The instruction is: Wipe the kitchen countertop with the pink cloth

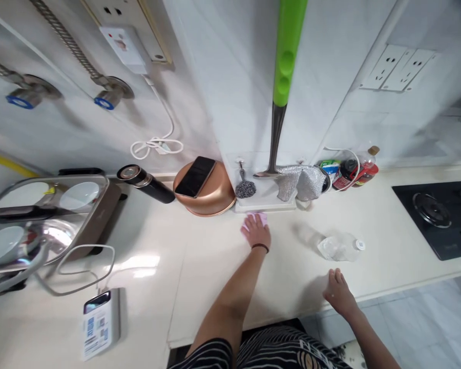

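Note:
My left hand (258, 231) presses a pink cloth (246, 230) against the pale countertop, close to the base of the wall pillar. Its fingers are spread over the cloth, whose edges show around them. Over the front part of the counter is my right hand (340, 294), holding nothing, with its fingers pointing forward. Just beyond it a clear plastic bottle (338, 247) with a white cap lies on its side, apart from the fingers. In front of my left hand, a steel wool scrubber (246, 189) and silvery mesh cloths (303, 182) hang from hooks.
A copper-coloured pot (207, 197) with a phone (195, 177) on it and a black flask (146, 184) stand left. Farther left are a dish-filled metal basin (103, 215) and a white power bank (100, 328). A stove (441, 218) is right; a green-handled utensil (286, 72) hangs ahead.

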`<state>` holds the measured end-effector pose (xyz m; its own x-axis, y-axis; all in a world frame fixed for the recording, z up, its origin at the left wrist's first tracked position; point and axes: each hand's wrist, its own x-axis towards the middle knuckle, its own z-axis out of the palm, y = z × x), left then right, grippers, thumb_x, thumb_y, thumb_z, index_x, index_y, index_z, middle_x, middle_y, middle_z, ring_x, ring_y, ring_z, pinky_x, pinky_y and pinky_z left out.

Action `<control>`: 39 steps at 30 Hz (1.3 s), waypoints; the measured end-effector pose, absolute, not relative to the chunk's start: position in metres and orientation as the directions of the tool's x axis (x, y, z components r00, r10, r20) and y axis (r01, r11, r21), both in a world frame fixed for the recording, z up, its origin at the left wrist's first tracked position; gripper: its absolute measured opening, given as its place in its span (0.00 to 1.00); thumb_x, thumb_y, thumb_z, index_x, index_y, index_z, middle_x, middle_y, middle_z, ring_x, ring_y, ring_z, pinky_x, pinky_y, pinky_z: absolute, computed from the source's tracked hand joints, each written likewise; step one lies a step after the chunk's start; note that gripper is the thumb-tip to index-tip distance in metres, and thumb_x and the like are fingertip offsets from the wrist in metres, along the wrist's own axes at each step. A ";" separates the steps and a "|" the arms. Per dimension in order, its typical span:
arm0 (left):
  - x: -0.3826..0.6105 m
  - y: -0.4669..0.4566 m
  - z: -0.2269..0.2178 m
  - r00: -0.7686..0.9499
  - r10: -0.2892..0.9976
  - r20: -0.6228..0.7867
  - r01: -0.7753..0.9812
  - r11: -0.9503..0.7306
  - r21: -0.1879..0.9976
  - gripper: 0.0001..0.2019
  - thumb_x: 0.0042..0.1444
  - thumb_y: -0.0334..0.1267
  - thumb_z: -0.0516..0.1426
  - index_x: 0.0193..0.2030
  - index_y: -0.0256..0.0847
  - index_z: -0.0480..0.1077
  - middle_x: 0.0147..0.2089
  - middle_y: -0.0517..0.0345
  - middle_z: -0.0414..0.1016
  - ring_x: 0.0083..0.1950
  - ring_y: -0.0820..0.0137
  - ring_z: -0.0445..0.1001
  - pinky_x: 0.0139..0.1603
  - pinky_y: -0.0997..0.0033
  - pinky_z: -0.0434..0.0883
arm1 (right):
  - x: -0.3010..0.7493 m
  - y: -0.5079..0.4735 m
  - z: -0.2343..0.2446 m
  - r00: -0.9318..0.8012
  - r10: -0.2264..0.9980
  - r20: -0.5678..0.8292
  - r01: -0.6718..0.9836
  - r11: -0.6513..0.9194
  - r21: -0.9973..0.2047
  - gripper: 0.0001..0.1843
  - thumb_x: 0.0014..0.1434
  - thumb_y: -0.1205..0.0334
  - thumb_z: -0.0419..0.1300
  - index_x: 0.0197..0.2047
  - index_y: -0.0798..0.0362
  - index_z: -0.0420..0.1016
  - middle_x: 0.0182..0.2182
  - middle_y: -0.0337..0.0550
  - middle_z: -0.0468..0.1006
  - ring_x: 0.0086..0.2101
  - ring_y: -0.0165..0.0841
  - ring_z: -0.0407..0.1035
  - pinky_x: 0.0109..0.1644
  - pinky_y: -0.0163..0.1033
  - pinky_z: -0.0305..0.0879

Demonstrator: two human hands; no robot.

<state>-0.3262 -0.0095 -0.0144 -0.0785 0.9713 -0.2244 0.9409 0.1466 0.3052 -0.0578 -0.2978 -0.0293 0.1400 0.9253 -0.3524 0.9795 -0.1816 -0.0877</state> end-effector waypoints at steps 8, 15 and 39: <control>-0.221 -0.044 -0.017 0.394 0.888 -0.236 0.831 -0.234 0.505 0.35 0.67 0.48 0.49 0.78 0.42 0.50 0.82 0.44 0.35 0.81 0.46 0.31 0.77 0.34 0.31 | -0.058 -0.299 -0.032 0.211 0.889 -0.406 0.963 -0.261 -0.069 0.41 0.52 0.62 0.56 0.69 0.68 0.64 0.66 0.67 0.66 0.70 0.58 0.54 0.73 0.60 0.52; -0.234 -0.053 -0.024 0.635 0.765 -0.105 0.674 -0.483 0.559 0.29 0.68 0.50 0.47 0.75 0.59 0.55 0.83 0.59 0.36 0.82 0.55 0.34 0.78 0.36 0.35 | -0.052 -0.303 -0.039 0.226 0.871 -0.437 0.963 -0.267 -0.032 0.40 0.55 0.59 0.55 0.70 0.63 0.65 0.68 0.64 0.65 0.70 0.58 0.53 0.73 0.61 0.52; -0.483 0.007 -0.008 0.148 0.964 -0.222 0.933 -0.062 0.355 0.30 0.69 0.44 0.44 0.77 0.52 0.52 0.82 0.58 0.41 0.81 0.56 0.39 0.78 0.38 0.40 | -0.053 -0.295 -0.028 0.200 0.905 -0.375 0.972 -0.232 -0.041 0.36 0.47 0.57 0.55 0.61 0.52 0.76 0.58 0.61 0.74 0.64 0.65 0.61 0.67 0.71 0.56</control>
<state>-0.4833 0.0074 -0.0084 0.1480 0.9638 -0.2217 0.9329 -0.0615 0.3549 -0.0533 -0.2950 -0.0281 0.2004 0.9050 -0.3752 0.9718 -0.2323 -0.0415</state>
